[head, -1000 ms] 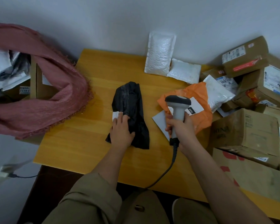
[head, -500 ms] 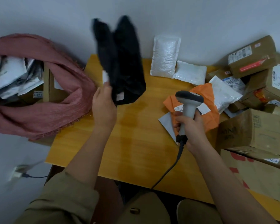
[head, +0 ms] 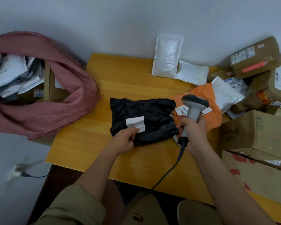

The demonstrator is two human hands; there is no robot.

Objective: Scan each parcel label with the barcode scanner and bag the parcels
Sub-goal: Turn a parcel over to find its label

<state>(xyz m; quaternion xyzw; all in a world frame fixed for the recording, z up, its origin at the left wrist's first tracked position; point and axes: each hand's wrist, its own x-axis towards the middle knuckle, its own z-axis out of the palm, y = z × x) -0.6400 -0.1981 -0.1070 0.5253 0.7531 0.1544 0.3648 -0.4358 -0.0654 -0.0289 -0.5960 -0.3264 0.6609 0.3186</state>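
left hand (head: 123, 140) pinches the black polybag (head: 144, 119) by its label (head: 135, 121); right hand (head: 193, 129) grips the barcode scanner (head: 194, 108); flatten the label first imo

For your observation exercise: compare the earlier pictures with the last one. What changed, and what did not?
The left hand lifted the black parcel off the table, turned it and laid it back label up, and now pinches its near edge. The right hand kept gripping the scanner; the other parcels stayed put.
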